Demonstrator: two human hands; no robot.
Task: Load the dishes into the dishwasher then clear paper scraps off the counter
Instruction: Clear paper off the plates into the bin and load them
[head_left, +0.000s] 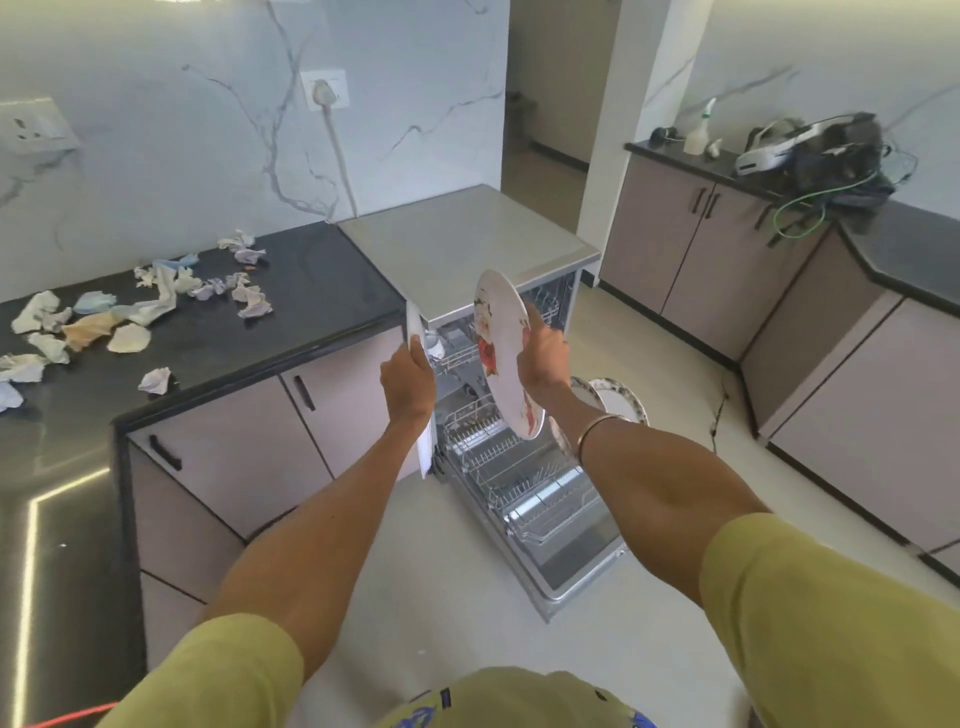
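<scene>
From the head view, the right hand (543, 358) has its grip curled round the rim of a large white plate (506, 353) printed with red and brown flowers. The plate is held in the air on edge, its face turned left, its long axis running from upper left down to lower right, above the pulled-out lower rack (524, 483) of the open dishwasher (467, 244). The left hand (408, 382) grips a second white plate (422, 395), seen edge-on as a thin upright strip just beside the dishwasher's left side.

A cup (434, 345) sits in the upper rack between the two hands. More plates (618, 402) stand on edge in the lower rack behind the right forearm, partly hidden by it. On the black surface (311, 301) to the left lie many crumpled paper scraps (156, 306), well apart from the hands.
</scene>
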